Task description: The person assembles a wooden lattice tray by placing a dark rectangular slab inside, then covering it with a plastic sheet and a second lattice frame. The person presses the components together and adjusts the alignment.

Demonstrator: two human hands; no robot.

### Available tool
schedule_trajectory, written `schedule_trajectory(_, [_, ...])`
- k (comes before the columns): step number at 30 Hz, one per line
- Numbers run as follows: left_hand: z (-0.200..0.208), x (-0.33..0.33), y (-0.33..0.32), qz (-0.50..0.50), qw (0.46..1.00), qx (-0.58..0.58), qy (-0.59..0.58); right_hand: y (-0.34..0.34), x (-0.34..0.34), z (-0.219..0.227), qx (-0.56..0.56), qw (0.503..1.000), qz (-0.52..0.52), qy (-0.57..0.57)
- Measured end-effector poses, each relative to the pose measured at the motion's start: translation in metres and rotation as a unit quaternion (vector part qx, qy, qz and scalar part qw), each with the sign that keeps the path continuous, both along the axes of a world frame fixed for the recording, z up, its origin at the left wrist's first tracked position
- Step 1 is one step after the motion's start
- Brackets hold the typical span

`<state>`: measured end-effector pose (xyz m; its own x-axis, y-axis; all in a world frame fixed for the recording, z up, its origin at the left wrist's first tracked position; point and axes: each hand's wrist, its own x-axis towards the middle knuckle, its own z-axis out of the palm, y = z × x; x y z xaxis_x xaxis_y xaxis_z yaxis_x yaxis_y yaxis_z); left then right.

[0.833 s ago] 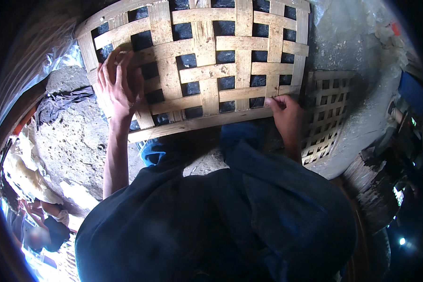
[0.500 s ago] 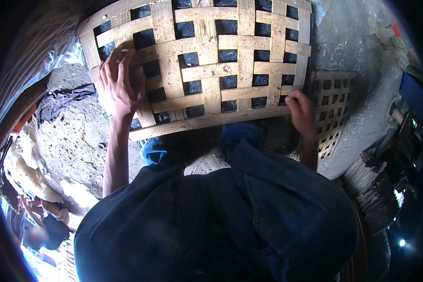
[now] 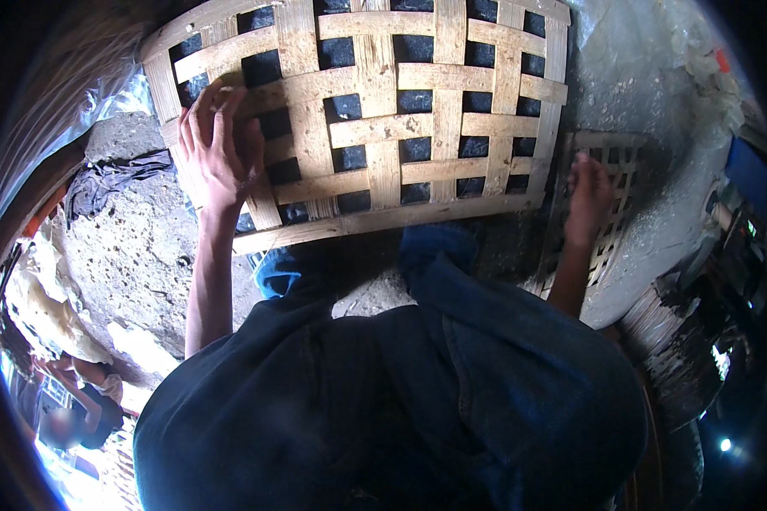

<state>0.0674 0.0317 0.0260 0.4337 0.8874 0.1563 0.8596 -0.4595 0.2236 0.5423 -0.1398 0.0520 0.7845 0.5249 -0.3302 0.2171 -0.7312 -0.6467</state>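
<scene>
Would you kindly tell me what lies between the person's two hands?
In the head view, mostly the large woven lattice lies between the left hand and the right hand.

The panel (image 3: 375, 129) is tan basket-weave, trousers (image 3: 528, 375) blue.

The top edge crops the large, pale woven-strip panel (image 3: 382, 129); the bare right hand (image 3: 591, 192) (its grip unclear) hides part of the smaller, shadowed woven lattice (image 3: 610, 238).

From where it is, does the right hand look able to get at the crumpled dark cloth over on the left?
Probably not easily: the right hand is beyond the right edge of the large woven panel, which, with the left forearm, lies between it and the dark cloth.
</scene>
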Motion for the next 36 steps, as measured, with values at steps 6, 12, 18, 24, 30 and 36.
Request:
schedule_trajectory(6, [-0.002,0.001,-0.001,0.003,1.0,0.001,0.004,-0.012,-0.079,0.0,-0.03,0.949,0.296,-0.102])
schedule_trajectory(12, [0.0,0.0,0.0,0.002,1.0,0.003,-0.003,-0.016,-0.095,-0.006,-0.039,0.958,0.278,-0.064])
schedule_trajectory(18, [-0.002,-0.001,0.0,0.0,1.0,0.006,0.0,-0.017,-0.085,-0.008,-0.004,0.944,0.326,-0.057])
schedule_trajectory(24, [-0.003,0.0,-0.001,0.003,1.0,0.007,-0.006,-0.007,-0.013,0.012,0.363,0.755,-0.084,0.539])
schedule_trajectory(30, [-0.004,0.0,0.0,-0.003,1.0,0.007,-0.014,-0.03,-0.042,-0.007,0.107,0.98,0.113,0.125])
schedule_trajectory(36, [0.001,0.003,0.001,-0.01,1.0,0.021,0.003,-0.02,-0.099,0.0,-0.054,0.956,0.281,-0.061])
